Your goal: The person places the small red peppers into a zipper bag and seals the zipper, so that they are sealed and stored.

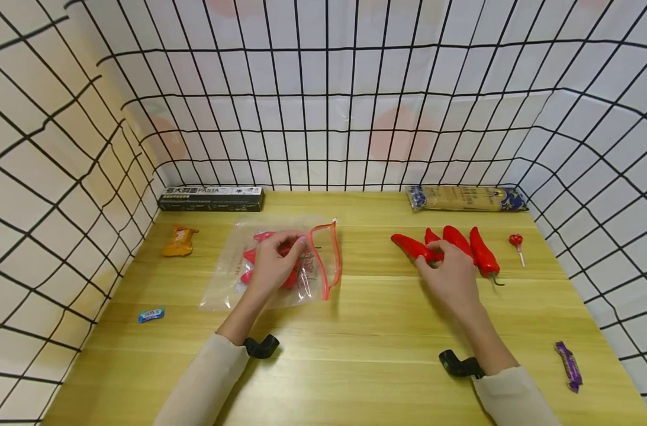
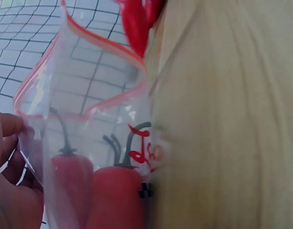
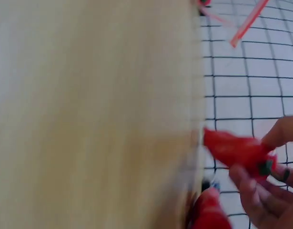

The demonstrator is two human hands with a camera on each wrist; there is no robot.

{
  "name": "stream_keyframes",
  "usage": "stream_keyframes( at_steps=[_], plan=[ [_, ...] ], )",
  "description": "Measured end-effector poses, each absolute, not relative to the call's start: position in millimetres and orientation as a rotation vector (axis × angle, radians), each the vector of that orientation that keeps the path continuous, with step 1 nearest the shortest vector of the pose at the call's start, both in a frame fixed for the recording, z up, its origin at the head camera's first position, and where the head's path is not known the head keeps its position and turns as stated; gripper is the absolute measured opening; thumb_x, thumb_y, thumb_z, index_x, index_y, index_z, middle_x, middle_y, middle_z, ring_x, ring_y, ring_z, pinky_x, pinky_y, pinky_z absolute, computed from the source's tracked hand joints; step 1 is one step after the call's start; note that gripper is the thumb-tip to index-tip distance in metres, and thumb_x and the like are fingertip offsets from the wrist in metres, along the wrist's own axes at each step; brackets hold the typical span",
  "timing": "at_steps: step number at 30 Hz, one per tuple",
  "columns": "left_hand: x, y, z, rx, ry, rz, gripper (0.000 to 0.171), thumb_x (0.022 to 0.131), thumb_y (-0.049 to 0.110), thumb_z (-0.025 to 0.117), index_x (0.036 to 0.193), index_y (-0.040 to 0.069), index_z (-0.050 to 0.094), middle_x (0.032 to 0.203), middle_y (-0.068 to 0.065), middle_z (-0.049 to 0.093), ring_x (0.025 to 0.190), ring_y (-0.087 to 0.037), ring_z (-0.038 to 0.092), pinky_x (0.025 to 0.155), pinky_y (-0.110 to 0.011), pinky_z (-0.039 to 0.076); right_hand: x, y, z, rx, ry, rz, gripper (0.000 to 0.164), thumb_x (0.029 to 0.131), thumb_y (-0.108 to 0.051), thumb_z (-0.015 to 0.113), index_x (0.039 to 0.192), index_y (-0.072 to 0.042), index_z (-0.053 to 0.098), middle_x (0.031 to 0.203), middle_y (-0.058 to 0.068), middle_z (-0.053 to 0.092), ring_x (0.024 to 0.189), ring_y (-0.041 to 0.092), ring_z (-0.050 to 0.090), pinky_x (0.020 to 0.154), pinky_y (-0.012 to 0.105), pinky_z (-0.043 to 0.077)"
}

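Bright red peppers (image 1: 484,251), clear bag (image 1: 224,290) with red rim (image 1: 325,291), yellowish wood-grained table (image 1: 355,367), black grid mesh (image 1: 327,94)

Worn items, same on both sides.
Long, plain cream sleeves (image 1: 208,378) are worn; a black, bent, tubular device (image 1: 264,348) is fitted just past each sleeve's end.

Four loose peppers (image 1: 408,244), one bag (image 1: 224,289), three wrapped sweets (image 1: 180,241), one lollipop (image 1: 515,239), two packages (image 1: 456,199)
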State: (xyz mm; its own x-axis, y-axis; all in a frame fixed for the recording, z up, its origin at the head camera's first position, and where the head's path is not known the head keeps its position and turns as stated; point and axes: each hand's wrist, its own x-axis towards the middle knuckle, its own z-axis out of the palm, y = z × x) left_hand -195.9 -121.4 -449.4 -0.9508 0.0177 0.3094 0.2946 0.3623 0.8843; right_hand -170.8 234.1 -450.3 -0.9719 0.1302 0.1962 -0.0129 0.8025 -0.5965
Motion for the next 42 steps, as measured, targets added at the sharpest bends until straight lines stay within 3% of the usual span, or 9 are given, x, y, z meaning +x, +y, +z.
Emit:
stream_keyframes(
  at_steps=[6,10,18,25,29,34,42],
  plan=[
    [-199,-121,-446,-0.293,-2.417,-1.535,0.026,0.089,0.046,0.067,0.1,0.023,0.074,0.098,0.006,0.072,0.092,-0.01,0.064,0.081,-0.031,0.055,-176,214,-439,0.043,-2.707,1.423,0.038,0.089,-0.044,0.068,0.116,-0.019,0.061,0.113,0.006,0.067,0.087,0.024,0.072,0.069,0.031,0.053],
    [-199,-122,-446,-0.253,-2.368,-1.602,0.024,0.089,0.043,0.068,0.101,0.022,0.073,0.097,0.005,0.072,0.089,-0.011,0.065,0.078,-0.028,0.055,-180,190,-433,0.174,-2.688,1.7,0.038,0.088,-0.036,0.072,0.12,-0.019,0.061,0.119,0.008,0.064,0.092,0.03,0.07,0.063,0.03,0.052],
    [-200,-122,-445,-0.257,-2.259,-1.686,0.026,0.09,0.042,0.067,0.101,0.018,0.072,0.095,0.003,0.071,0.087,-0.013,0.065,0.08,-0.025,0.054,-193,131,-442,0.269,-2.564,1.998,0.033,0.091,-0.024,0.07,0.12,-0.015,0.059,0.12,0.009,0.059,0.098,0.039,0.068,0.083,0.052,0.056],
    [-199,-120,-447,-0.239,-2.262,-1.722,0.025,0.09,0.041,0.067,0.102,0.018,0.07,0.093,0.0,0.07,0.084,-0.016,0.062,0.076,-0.022,0.053,-202,93,-452,0.15,-2.48,2.153,0.032,0.09,-0.022,0.071,0.117,-0.008,0.061,0.12,0.012,0.062,0.098,0.03,0.07,0.086,0.044,0.057],
    [-196,-118,-443,-0.193,-2.295,-1.79,0.024,0.092,0.037,0.065,0.103,0.016,0.069,0.095,-0.004,0.07,0.087,-0.019,0.064,0.075,-0.023,0.052,-204,85,-453,0.083,-2.32,2.403,0.035,0.096,-0.02,0.063,0.124,-0.001,0.058,0.122,0.016,0.061,0.107,0.037,0.066,0.093,0.042,0.053],
    [-199,-118,-448,-0.144,-2.31,-1.83,0.024,0.093,0.042,0.063,0.102,0.02,0.066,0.102,0.0,0.07,0.101,-0.015,0.068,0.086,-0.032,0.054,-202,91,-451,0.064,-2.271,2.523,0.049,0.103,-0.031,0.047,0.14,0.002,0.042,0.131,0.018,0.057,0.117,0.039,0.06,0.099,0.042,0.05],
    [-202,-118,-453,-0.127,-2.286,-1.866,0.027,0.093,0.044,0.062,0.103,0.019,0.066,0.103,-0.001,0.07,0.103,-0.016,0.068,0.091,-0.032,0.054,-181,118,-442,0.07,-2.346,2.38,0.05,0.106,-0.037,0.036,0.138,0.002,0.04,0.137,0.028,0.049,0.124,0.038,0.055,0.104,0.046,0.046]
  ],
)
